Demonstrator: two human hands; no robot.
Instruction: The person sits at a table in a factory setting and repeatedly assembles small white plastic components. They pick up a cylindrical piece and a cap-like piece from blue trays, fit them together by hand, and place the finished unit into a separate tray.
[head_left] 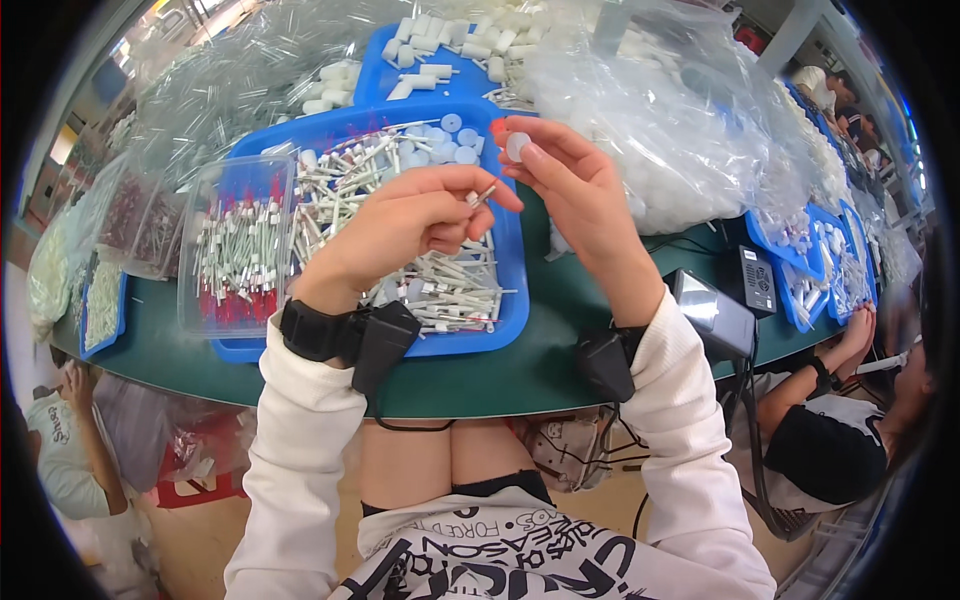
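Observation:
Over a blue tray, my two hands are close together but apart. My left hand is closed, pinching a short thin rod with a white piece on it between thumb and fingers. Between the thumb and index finger of my right hand is a small translucent white disc. A red bit shows by that index fingertip; I cannot tell whether it belongs to the disc. Loose white discs and many white rod pieces lie in the tray below.
A clear plastic box of red-tipped white rods overlaps the tray's left side. Behind stands another blue tray of white cylinders, with large clear bags around it. A black box-shaped device sits at right. Co-workers sit at both sides.

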